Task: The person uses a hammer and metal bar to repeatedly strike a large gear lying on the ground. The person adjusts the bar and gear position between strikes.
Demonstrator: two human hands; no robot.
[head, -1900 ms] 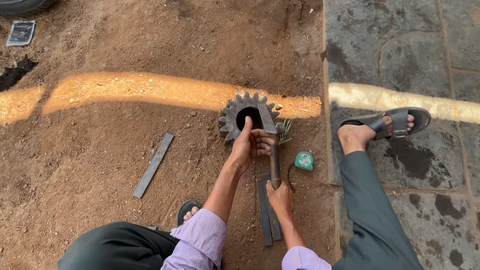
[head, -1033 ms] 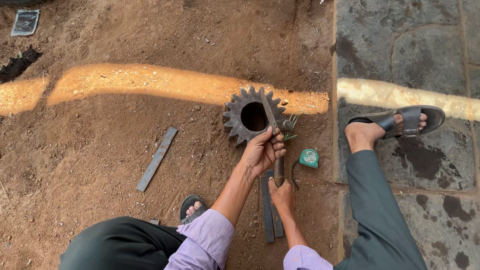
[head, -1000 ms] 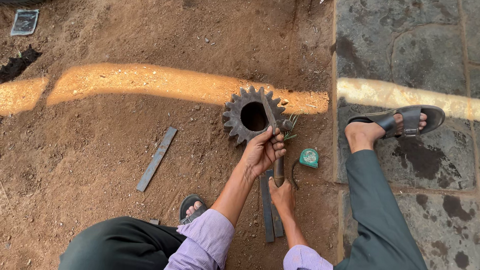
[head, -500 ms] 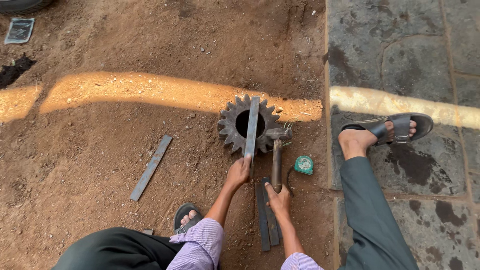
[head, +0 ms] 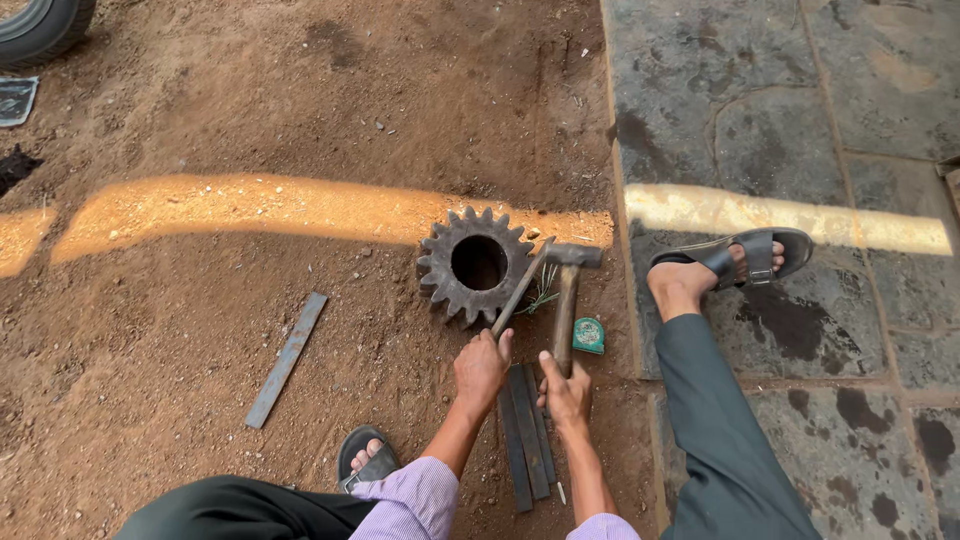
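A dark toothed gear wheel (head: 452,290) with a round centre hole lies flat on the dirt. My left hand (head: 481,368) grips the lower end of a flat metal bar (head: 520,291), whose far end reaches the gear's right edge. My right hand (head: 566,392) holds the wooden handle of a hammer (head: 566,300); its steel head sits just right of the gear, close to the bar's tip. Both hands are just below the gear.
Several flat metal strips (head: 527,440) lie under my hands, and a single strip (head: 288,358) lies to the left. A small green tape measure (head: 589,335) is beside the hammer. Stone paving (head: 780,130) begins at right, my sandalled foot (head: 735,262) on it. A tyre (head: 40,25) is top left.
My left hand left the gear's rim, picked up a flat bar and now angles it against the gear's right side. The hammer head has stayed beside the gear.
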